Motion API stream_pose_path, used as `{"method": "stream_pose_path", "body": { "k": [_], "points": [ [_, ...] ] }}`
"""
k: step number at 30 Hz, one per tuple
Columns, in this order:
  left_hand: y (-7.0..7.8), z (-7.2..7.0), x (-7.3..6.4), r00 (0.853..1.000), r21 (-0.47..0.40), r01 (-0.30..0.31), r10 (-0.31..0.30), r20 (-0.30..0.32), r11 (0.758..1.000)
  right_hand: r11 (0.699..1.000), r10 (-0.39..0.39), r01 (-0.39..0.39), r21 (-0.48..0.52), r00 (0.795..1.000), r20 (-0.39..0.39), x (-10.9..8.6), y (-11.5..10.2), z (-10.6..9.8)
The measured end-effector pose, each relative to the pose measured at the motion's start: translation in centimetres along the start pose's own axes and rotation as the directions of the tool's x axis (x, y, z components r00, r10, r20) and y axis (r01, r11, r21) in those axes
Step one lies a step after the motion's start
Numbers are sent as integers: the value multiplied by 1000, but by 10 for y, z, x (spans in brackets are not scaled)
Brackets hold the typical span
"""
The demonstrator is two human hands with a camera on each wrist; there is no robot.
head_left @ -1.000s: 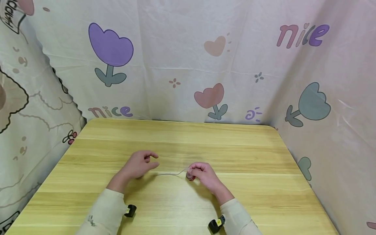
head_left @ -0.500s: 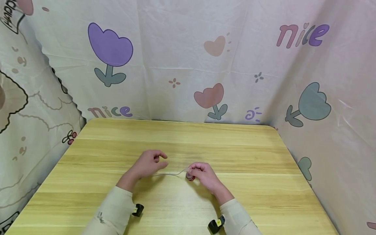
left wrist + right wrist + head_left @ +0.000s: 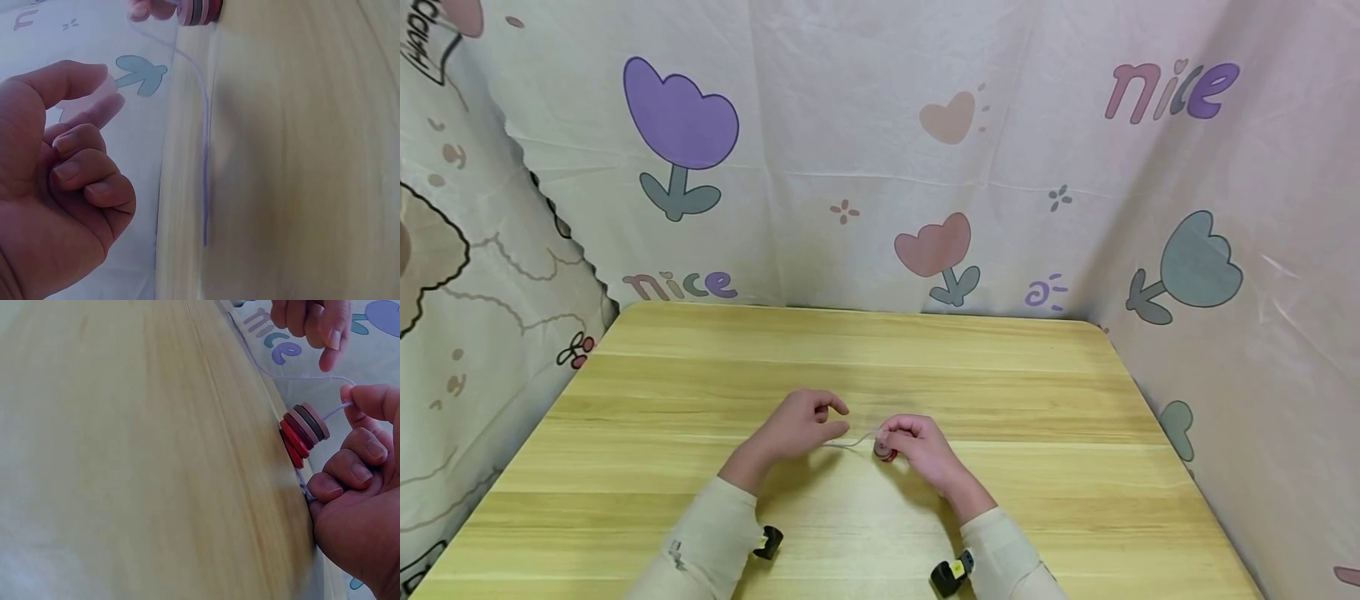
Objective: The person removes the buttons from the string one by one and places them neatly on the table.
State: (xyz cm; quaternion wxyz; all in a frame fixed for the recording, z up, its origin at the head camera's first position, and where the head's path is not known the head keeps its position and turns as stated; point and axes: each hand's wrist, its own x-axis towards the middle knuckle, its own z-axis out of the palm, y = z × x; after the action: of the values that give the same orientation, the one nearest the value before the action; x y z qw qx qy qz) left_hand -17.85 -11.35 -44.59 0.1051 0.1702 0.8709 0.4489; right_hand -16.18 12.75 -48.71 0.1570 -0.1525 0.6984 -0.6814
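Observation:
My right hand (image 3: 925,450) pinches a thin pale string (image 3: 287,377) between thumb and forefinger; its other fingers are curled. Just below the pinch, a small stack of round flat discs (image 3: 304,428) is threaded on the string, in red, dark red, brown and dark grey. A knotted bit of string (image 3: 306,492) shows under the stack. From the pinch, the string's long free end (image 3: 205,156) runs left in a bend. Near that end hovers my left hand (image 3: 797,425), thumb and forefinger apart and the other fingers loosely curled, holding nothing.
The wooden table (image 3: 1000,367) spreads under both hands. Cloth printed with flowers (image 3: 681,125) and words hangs behind and at both sides. A small black device (image 3: 951,577) sits at the right wrist, and a similar device (image 3: 769,542) at the left.
My left hand has moved to the right along the string, closer to the right hand. The right hand and the discs have stayed where they were.

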Motion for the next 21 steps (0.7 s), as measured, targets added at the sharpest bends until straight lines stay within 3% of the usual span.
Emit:
{"method": "stream_pose_path", "body": {
  "k": [7,21],
  "points": [
    [5,11,1,998,-35,-26,28,55,999,1000,-11,11,-7,1000,5,0,-1,0],
    [7,22,5,993,-29,-62,65,99,998,1000,5,-5,5,1000,-3,1,-1,0]
  ]
}}
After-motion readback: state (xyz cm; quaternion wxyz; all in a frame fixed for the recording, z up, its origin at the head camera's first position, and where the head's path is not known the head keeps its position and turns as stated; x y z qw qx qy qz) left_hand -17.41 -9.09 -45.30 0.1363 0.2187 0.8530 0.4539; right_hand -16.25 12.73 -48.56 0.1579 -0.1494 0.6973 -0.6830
